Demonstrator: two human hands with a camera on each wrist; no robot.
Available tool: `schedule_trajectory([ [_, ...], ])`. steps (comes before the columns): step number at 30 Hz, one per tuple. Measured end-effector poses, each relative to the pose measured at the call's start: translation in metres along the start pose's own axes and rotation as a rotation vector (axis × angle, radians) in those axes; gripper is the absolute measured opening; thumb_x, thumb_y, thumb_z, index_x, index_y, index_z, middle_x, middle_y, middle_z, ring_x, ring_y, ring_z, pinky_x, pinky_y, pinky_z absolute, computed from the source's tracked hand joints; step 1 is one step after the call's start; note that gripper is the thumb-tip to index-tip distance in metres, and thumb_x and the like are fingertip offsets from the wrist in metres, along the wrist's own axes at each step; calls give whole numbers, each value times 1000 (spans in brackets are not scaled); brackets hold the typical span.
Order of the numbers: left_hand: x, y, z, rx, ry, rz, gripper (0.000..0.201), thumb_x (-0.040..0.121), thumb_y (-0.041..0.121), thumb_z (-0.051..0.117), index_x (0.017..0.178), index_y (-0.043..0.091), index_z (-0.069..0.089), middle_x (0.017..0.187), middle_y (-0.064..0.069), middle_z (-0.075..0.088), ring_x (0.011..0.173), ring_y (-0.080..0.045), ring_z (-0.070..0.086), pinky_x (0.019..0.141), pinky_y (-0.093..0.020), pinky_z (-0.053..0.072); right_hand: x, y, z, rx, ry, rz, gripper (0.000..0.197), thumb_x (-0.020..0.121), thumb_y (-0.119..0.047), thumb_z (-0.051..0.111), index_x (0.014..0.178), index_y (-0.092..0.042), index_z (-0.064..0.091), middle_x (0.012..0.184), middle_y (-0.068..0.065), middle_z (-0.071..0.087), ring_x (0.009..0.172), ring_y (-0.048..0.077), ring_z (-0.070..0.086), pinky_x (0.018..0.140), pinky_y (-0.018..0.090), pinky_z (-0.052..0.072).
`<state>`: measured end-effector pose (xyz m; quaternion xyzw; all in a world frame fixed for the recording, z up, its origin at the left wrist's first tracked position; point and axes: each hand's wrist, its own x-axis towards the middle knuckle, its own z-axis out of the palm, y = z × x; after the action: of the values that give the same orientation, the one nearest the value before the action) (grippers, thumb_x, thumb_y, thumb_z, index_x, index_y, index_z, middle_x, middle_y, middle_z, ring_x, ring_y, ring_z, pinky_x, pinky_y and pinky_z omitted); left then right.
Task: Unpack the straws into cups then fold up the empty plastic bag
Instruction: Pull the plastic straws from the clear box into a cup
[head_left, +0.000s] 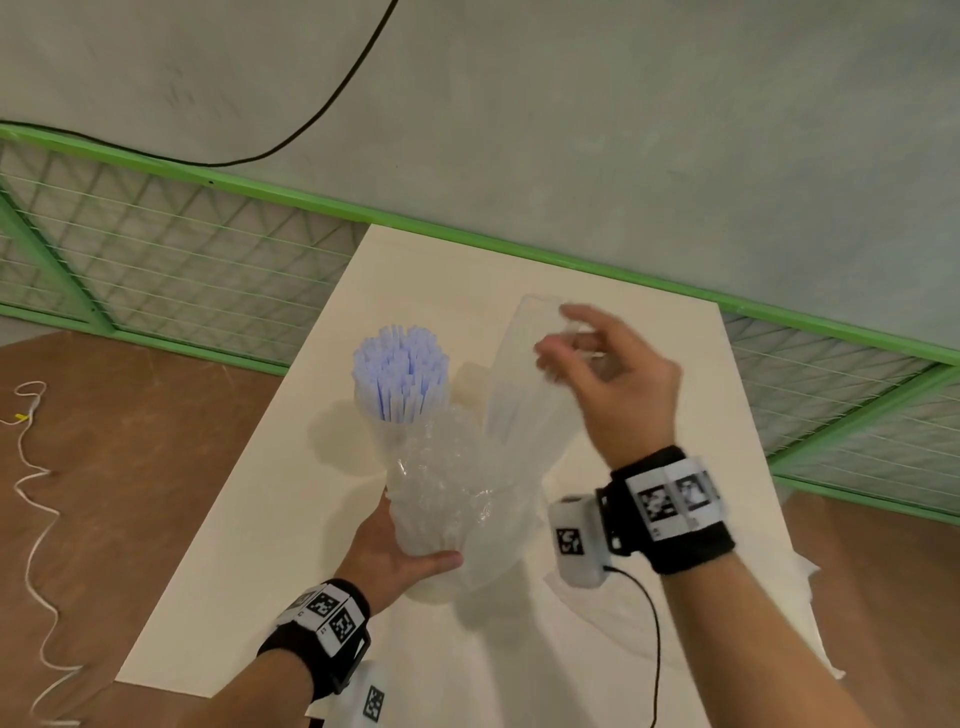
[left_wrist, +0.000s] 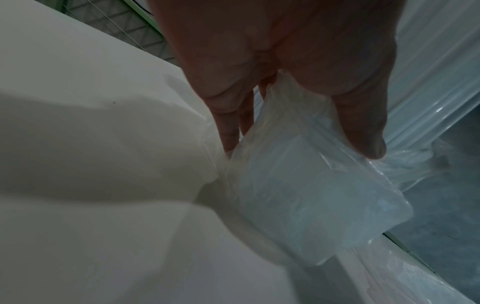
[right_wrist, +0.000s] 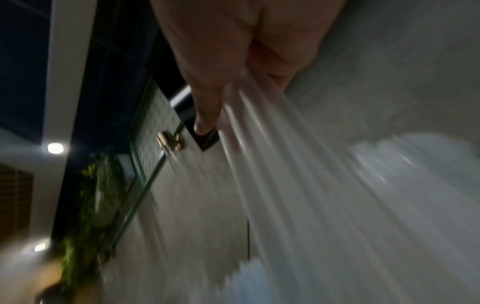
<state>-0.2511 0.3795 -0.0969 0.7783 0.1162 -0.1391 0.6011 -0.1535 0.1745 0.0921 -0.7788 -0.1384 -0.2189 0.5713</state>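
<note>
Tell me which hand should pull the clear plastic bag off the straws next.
Right, probably. The right hand already pinches the clear plastic bag's raised end, while the left hand grips the wrapped base of the white straw bundle, steadying it.

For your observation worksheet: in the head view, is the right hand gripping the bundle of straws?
No, the right hand pinches the plastic bag's raised edge.

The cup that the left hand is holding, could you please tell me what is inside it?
The cup holds an upright bundle of pale blue straws. Crinkled plastic bag covers its lower part above the left hand, so the straws' lower ends are hidden.
</note>
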Motion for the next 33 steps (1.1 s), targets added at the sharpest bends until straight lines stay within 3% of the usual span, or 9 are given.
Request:
schedule_trajectory([
  [7,1,-2,0,10,7,-16,104,36,64,92,124,17,61,105,10,73,102,0,67,96,-23,50,72,-56,-57,203,269,-128,34,84,-7,75,112,2,60,76,10,70,64,30,72,62,35,59],
  [11,1,0,0,3,13,-22,106,34,64,91,125,18,60,105,11,72,102,0,66,89,-14,46,102,-23,-56,152,276,-70,34,86,-13,74,113,0,59,83,16,69,65,31,71,63,38,60],
  [15,0,1,0,1,12,-36,105,36,60,92,125,15,59,103,11,72,100,2,66,84,-8,45,110,51,-38,-69,60,112,23,87,-21,72,107,-15,64,94,7,70,75,18,72,74,44,60],
  [17,0,2,0,-11,10,-39,103,37,56,93,125,14,59,103,11,72,100,2,66,83,-8,45,106,82,-33,-374,-133,97,20,88,-32,69,106,-23,66,106,-5,70,98,17,68,90,37,54],
  [19,-1,4,0,-29,5,-35,104,37,57,93,127,18,58,106,12,71,102,3,65,87,-11,46,99,104,-30,-629,-367,14,28,93,-35,63,117,-23,64,132,-5,60,125,20,53,106,31,38],
  [23,-2,3,0,-42,5,-25,108,35,62,92,129,25,55,114,13,70,108,2,63,102,-27,47,90,120,-22,-900,-739,-9,61,99,-47,42,153,-23,25,162,-6,17,150,23,6,118,50,15],
  [26,-2,4,0,-47,4,-29,106,35,61,93,128,24,56,114,14,70,108,3,63,102,-26,47,94,119,-21,-1010,-808,-7,82,92,-59,48,155,-28,6,164,-10,-1,150,22,-5,117,54,9],
  [30,-2,3,1,-48,11,-23,104,37,56,94,129,26,56,113,16,70,106,6,63,99,-21,46,103,118,-19,-986,-892,-23,105,78,-54,73,153,-40,0,163,-14,0,149,20,9,114,55,20],
  [33,-1,3,1,-44,11,-18,103,39,55,95,129,25,55,112,16,70,105,7,63,98,-21,46,110,120,-15,-1004,-869,-47,97,81,-46,74,152,-41,9,161,-10,19,141,22,33,108,48,33],
])
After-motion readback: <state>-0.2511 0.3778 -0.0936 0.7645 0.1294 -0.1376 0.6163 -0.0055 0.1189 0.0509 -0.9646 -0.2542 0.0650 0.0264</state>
